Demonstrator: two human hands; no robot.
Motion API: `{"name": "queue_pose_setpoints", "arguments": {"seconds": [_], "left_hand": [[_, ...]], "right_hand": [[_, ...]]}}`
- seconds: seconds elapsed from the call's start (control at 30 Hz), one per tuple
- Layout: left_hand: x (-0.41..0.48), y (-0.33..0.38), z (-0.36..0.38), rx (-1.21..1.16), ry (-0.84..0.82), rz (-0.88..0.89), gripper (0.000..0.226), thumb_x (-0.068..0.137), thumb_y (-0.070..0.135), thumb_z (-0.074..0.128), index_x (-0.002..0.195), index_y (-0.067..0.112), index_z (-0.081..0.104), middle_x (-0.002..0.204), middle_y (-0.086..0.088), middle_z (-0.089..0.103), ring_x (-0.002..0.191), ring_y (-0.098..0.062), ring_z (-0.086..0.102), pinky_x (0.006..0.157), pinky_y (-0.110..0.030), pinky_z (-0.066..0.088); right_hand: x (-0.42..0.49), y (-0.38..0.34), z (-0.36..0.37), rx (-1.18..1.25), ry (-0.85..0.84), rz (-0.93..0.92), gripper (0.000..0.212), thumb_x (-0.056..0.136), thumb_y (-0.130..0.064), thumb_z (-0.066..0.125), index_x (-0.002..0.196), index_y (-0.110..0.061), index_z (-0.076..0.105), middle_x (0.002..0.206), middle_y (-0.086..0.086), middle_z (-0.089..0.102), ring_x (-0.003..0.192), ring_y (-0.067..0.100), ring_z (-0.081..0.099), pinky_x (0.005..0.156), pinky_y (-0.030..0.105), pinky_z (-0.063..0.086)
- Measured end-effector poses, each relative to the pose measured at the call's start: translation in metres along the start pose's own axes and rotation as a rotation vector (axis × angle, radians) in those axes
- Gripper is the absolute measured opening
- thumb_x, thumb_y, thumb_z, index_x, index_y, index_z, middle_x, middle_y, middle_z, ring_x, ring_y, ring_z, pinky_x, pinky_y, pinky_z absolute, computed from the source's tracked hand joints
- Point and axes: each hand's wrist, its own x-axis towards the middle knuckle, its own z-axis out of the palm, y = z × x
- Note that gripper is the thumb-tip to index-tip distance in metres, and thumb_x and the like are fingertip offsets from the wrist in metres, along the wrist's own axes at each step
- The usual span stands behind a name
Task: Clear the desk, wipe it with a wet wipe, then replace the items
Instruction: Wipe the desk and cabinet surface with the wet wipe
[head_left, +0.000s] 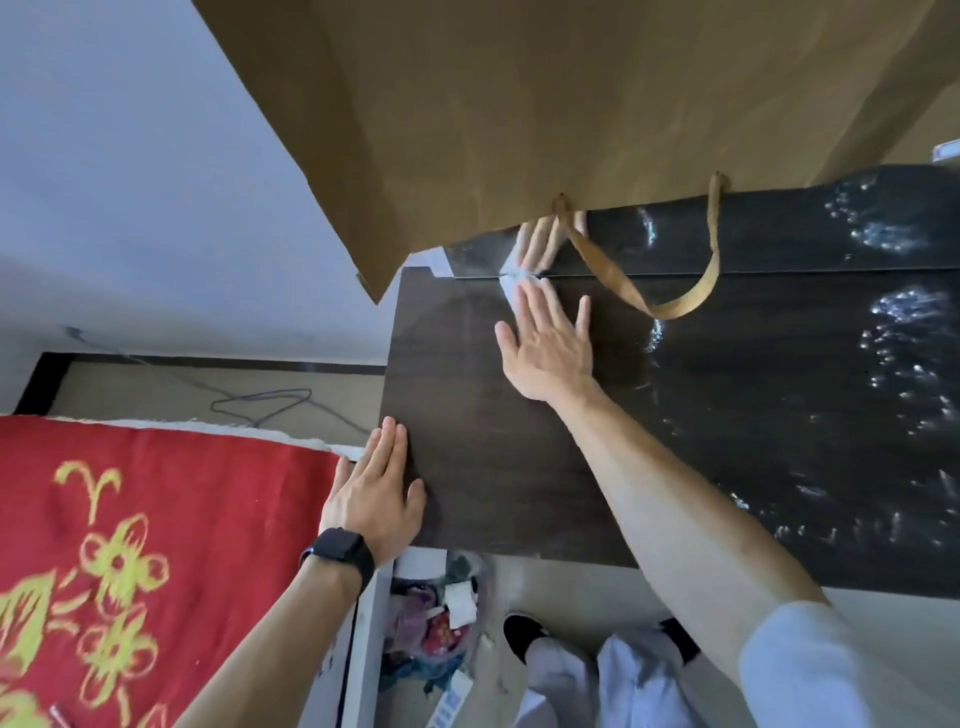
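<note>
The dark wood desk (483, 467) fills the middle and right, with wet streaks glinting on its right part (904, 364). My right hand (550, 353) lies flat near the desk's far edge, fingers spread, pressing a white wet wipe (510, 297) that shows just past my fingertips. A glossy dark back panel (779, 234) behind it mirrors my fingers. My left hand (374, 493), with a black watch on the wrist, rests flat and empty on the desk's left edge.
A brown paper bag (519, 104) hangs above the desk's far side, its handle (675, 306) looping down onto the surface. A red blanket with yellow flowers (130, 519) lies to the left. A full waste bin (436, 623) stands under the desk's corner, near my shoes (524, 631).
</note>
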Motion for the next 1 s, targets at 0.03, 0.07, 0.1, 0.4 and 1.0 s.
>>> {"name": "queue_pose_setpoints", "arguments": {"seconds": [0.03, 0.07, 0.1, 0.4, 1.0], "left_hand": [[0.0, 0.001, -0.002, -0.013, -0.001, 0.001, 0.07, 0.098, 0.042, 0.034, 0.157, 0.021, 0.001, 0.163, 0.008, -0.009, 0.15, -0.009, -0.004, 0.122, -0.039, 0.003], [0.0, 0.002, -0.003, -0.027, 0.0, 0.0, 0.07, 0.098, 0.042, 0.034, 0.157, 0.021, 0.002, 0.163, 0.008, -0.008, 0.15, -0.009, -0.004, 0.122, -0.039, 0.004], [-0.001, 0.003, -0.004, -0.039, 0.006, -0.001, 0.07, 0.099, 0.042, 0.034, 0.157, 0.021, 0.002, 0.163, 0.008, -0.008, 0.15, -0.009, -0.004, 0.122, -0.039, 0.004], [-0.002, -0.008, -0.002, -0.055, 0.053, 0.054, 0.07, 0.097, 0.047, 0.032, 0.157, 0.028, -0.001, 0.161, 0.015, -0.012, 0.148, -0.003, -0.011, 0.114, -0.027, -0.013], [-0.004, -0.004, 0.003, -0.048, 0.008, 0.032, 0.067, 0.1, 0.046, 0.028, 0.156, 0.028, -0.005, 0.161, 0.015, -0.015, 0.148, -0.003, -0.013, 0.117, -0.034, -0.01]], "right_hand": [[-0.005, 0.01, -0.001, -0.013, 0.024, 0.073, 0.067, 0.103, -0.05, 0.014, 0.16, -0.015, 0.007, 0.169, -0.002, 0.002, 0.155, 0.017, -0.003, 0.121, 0.059, -0.004], [-0.011, 0.015, -0.002, -0.016, 0.035, 0.158, 0.07, 0.103, -0.05, 0.014, 0.16, -0.012, 0.007, 0.169, 0.001, 0.0, 0.155, 0.019, -0.004, 0.121, 0.059, -0.004], [-0.016, 0.015, -0.003, -0.013, 0.029, 0.231, 0.072, 0.102, -0.051, 0.014, 0.16, -0.009, 0.005, 0.169, 0.005, -0.002, 0.155, 0.021, -0.006, 0.122, 0.059, -0.004], [0.03, -0.088, 0.027, -0.005, -0.043, -0.196, 0.07, 0.102, -0.052, 0.017, 0.16, -0.015, 0.005, 0.169, 0.0, 0.001, 0.155, 0.017, -0.006, 0.123, 0.057, -0.003], [0.018, -0.098, 0.02, -0.059, -0.144, -0.535, 0.063, 0.104, -0.048, 0.016, 0.16, -0.02, 0.008, 0.168, -0.005, 0.008, 0.154, 0.012, 0.002, 0.122, 0.06, -0.001]]}}
